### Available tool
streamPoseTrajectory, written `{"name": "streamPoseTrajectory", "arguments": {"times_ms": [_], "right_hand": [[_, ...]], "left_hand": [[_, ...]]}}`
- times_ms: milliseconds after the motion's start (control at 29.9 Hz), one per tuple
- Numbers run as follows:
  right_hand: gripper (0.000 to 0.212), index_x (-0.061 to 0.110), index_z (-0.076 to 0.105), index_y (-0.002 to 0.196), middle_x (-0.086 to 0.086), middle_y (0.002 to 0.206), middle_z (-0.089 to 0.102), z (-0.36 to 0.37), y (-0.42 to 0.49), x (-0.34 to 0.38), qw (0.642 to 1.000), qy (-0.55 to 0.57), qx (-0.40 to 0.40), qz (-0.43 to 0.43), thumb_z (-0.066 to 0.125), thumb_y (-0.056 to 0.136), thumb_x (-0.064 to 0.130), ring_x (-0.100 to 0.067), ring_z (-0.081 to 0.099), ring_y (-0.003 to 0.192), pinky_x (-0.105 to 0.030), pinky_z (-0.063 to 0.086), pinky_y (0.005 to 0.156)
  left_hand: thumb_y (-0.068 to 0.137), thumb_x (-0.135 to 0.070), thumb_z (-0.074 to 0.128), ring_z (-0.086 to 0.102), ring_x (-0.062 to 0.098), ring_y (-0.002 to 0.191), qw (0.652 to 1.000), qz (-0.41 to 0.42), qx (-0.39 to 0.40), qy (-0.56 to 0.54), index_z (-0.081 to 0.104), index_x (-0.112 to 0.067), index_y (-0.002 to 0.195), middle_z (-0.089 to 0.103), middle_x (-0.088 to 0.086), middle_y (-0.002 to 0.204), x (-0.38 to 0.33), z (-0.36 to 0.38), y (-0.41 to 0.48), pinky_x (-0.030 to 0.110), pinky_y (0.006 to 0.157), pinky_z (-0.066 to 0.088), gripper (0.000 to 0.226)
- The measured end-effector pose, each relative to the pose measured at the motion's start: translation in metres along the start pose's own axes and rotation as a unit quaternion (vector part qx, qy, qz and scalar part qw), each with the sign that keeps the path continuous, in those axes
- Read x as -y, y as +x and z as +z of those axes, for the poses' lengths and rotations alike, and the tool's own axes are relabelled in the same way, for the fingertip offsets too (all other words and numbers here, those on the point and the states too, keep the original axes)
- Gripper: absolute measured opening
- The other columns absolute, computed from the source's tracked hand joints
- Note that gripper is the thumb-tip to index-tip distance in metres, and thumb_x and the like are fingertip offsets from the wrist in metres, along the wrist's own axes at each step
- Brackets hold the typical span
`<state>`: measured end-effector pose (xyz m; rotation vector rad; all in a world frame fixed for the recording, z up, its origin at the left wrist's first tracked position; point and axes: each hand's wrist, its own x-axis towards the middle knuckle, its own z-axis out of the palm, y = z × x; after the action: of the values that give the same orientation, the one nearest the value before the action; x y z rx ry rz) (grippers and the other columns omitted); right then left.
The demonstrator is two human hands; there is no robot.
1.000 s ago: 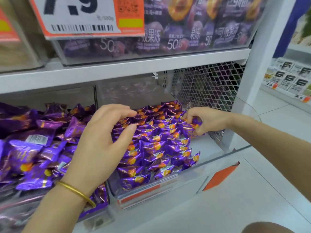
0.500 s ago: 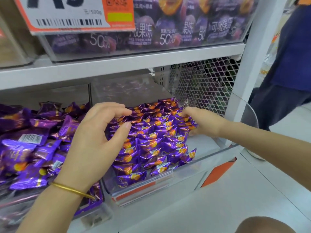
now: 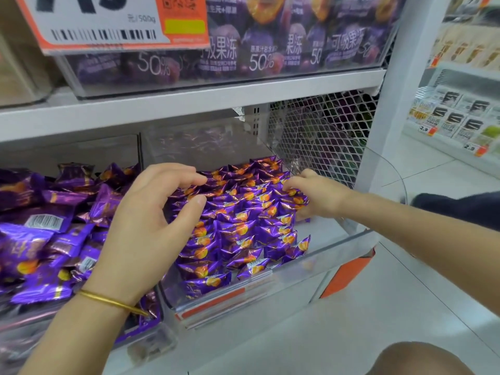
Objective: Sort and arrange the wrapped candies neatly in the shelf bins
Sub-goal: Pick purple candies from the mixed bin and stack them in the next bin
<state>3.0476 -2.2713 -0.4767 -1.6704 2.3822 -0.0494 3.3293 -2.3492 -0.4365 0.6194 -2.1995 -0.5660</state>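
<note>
1. Little has moved in the last half second: both hands stay over the clear bin point(image 3: 349, 240) on the lower shelf, the right one no longer lifting a clutch of sweets as it did a second ago.
2. Above the clear bin sits an upper bin of purple jelly pouches point(image 3: 257, 50), with a price tag point(image 3: 102, 25) hung up and to the left.
3. Left of the clear bin, a neighbouring bin holds a loose heap of larger purple packets point(image 3: 40, 234).
4. Behind the clear bin and to its right stands a white mesh panel point(image 3: 324, 136).
5. Inside the clear bin the wrapped candies point(image 3: 243, 228) lie in overlapping rows, filling its left and middle; the right strip of its floor is bare.
6. Over the clear bin's left edge, the left hand point(image 3: 151, 226) is spread in a loose arch, thumb and forefinger apart, holding nothing.
7. At the back right of the clear bin, the right hand point(image 3: 316, 196) curls its fingertips onto the candies; whether it pinches any, I cannot tell.
8. A gold bangle point(image 3: 108, 301) circles the left wrist, in front of the clear bin's left corner.
</note>
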Motion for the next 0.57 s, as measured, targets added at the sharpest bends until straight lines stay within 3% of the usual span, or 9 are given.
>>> {"name": "streamPoseTrajectory", "arguments": {"times_ms": [100,201,267,368,468,568], "right_hand": [[0.076,0.027,0.038,0.136,-0.004,0.126,0.036,-0.004,-0.003,-0.002,1.000,0.010,-0.002,0.012,0.079,0.073,0.032,-0.026,0.053,0.104,-0.035,0.048,0.087],[0.072,0.025,0.039,0.132,-0.004,0.123,0.036,-0.006,-0.005,-0.003,0.999,0.031,-0.002,0.021,0.079,0.073,0.028,-0.023,0.053,0.092,-0.025,0.048,0.063],[0.069,0.023,0.039,0.129,-0.005,0.123,0.035,-0.007,-0.007,-0.002,0.998,0.042,-0.004,0.037,0.079,0.074,0.027,-0.025,0.058,0.084,-0.030,0.052,0.056],[0.071,0.022,0.038,0.127,-0.006,0.125,0.036,-0.013,-0.011,0.000,0.999,0.010,-0.017,0.046,0.080,0.071,0.032,-0.027,0.058,0.088,-0.039,0.053,0.073],[0.060,0.020,0.041,0.123,-0.006,0.122,0.039,-0.027,-0.022,0.011,0.996,-0.022,-0.081,0.042,0.075,0.076,0.035,-0.025,0.055,0.086,-0.036,0.048,0.074],[0.044,0.020,0.049,0.117,-0.002,0.113,0.043,-0.039,-0.041,0.039,0.985,0.064,-0.160,-0.003,0.070,0.081,0.035,-0.019,0.055,0.081,-0.032,0.044,0.076]], "left_hand": [[0.081,-0.026,0.054,0.044,-0.014,0.108,1.000,-0.001,0.000,-0.002,0.062,-0.031,0.100,0.055,-0.019,0.109,0.001,0.000,0.000,0.000,0.093,0.027,0.022],[0.081,-0.027,0.055,0.044,-0.013,0.109,1.000,-0.001,-0.001,0.000,0.063,-0.029,0.101,0.056,-0.014,0.109,0.002,0.000,-0.001,0.000,0.093,0.028,0.022],[0.080,-0.027,0.055,0.044,-0.014,0.108,1.000,-0.001,-0.002,0.000,0.063,-0.029,0.101,0.056,-0.014,0.110,0.002,0.000,-0.001,-0.001,0.093,0.027,0.022],[0.081,-0.026,0.054,0.043,-0.015,0.108,1.000,0.001,-0.005,-0.002,0.063,-0.029,0.101,0.056,-0.014,0.110,0.002,0.001,-0.001,-0.002,0.092,0.027,0.022],[0.080,-0.023,0.055,0.049,-0.009,0.107,0.999,0.001,-0.016,-0.036,0.063,-0.030,0.100,0.058,-0.011,0.111,0.001,-0.003,0.001,0.003,0.091,0.033,0.023],[0.080,-0.022,0.057,0.057,0.000,0.100,0.995,-0.016,-0.033,-0.095,0.061,-0.035,0.099,0.059,-0.005,0.112,0.005,-0.018,0.000,0.009,0.089,0.042,0.023]]}}
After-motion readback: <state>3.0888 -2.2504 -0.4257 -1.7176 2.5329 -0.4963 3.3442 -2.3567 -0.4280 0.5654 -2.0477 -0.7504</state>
